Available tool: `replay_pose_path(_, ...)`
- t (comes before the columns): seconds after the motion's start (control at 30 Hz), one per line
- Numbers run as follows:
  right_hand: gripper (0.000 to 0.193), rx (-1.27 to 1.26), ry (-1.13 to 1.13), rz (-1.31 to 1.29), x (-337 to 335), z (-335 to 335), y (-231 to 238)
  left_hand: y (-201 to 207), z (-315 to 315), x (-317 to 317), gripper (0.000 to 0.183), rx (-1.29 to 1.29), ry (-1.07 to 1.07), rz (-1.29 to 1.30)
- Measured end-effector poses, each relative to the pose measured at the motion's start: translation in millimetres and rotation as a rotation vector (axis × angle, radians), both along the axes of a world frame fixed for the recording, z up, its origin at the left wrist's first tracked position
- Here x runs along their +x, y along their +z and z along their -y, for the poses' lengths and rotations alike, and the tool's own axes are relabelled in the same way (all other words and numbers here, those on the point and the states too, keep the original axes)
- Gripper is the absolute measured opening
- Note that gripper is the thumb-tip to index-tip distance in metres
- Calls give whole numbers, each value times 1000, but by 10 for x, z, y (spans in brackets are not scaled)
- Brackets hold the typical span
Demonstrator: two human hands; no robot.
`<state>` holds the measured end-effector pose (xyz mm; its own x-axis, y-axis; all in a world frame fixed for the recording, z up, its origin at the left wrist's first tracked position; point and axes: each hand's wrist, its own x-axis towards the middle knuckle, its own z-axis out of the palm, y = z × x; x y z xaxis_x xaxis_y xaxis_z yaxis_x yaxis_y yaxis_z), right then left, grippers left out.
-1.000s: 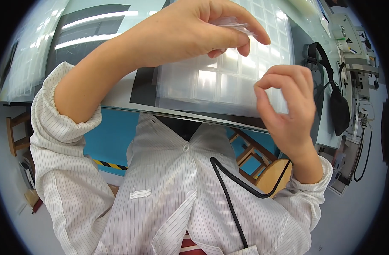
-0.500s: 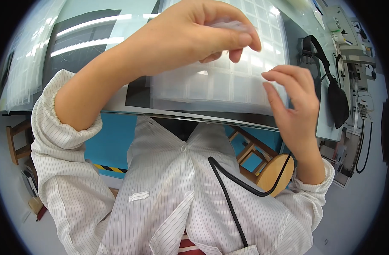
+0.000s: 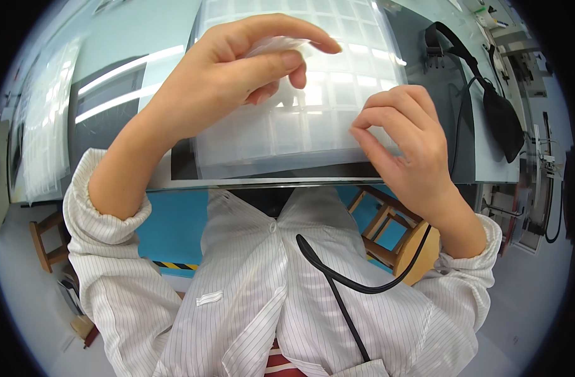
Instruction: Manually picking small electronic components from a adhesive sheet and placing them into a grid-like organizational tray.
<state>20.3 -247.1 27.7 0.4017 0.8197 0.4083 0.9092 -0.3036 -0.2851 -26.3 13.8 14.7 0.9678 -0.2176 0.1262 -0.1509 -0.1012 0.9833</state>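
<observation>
A translucent white tray with a grid of small square cells lies on a glass-topped table, over a dark mat. My left hand hovers above the tray, thumb and fingers pinched on a small clear plastic piece. My right hand is at the tray's near right corner, fingers curled, thumb and forefinger pressed together at the tray's edge; whether something small sits between them I cannot tell.
A black strap with a dark pouch lies on the table at the right. Another gridded tray rests at the far left. Wooden stools stand under the table on a blue floor. A black cable hangs down my striped coat.
My right hand has moved left and down onto the tray's near edge, its fingers curling in. My left hand has stayed above the tray, still pinching the clear piece.
</observation>
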Motion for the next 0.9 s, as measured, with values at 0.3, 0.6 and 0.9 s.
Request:
replay_pose_path(0.3,19,92,20,-35,-82,-60,11,120,68,-53,30,97,6,-20)
replay_pose_path(0.6,12,248,-162,-122,-359,-7,188,281,371,-152,19,117,-164,1)
replay_pose_path(0.9,19,39,-134,143,-508,-22,104,240,288,-182,23,-88,-104,-81)
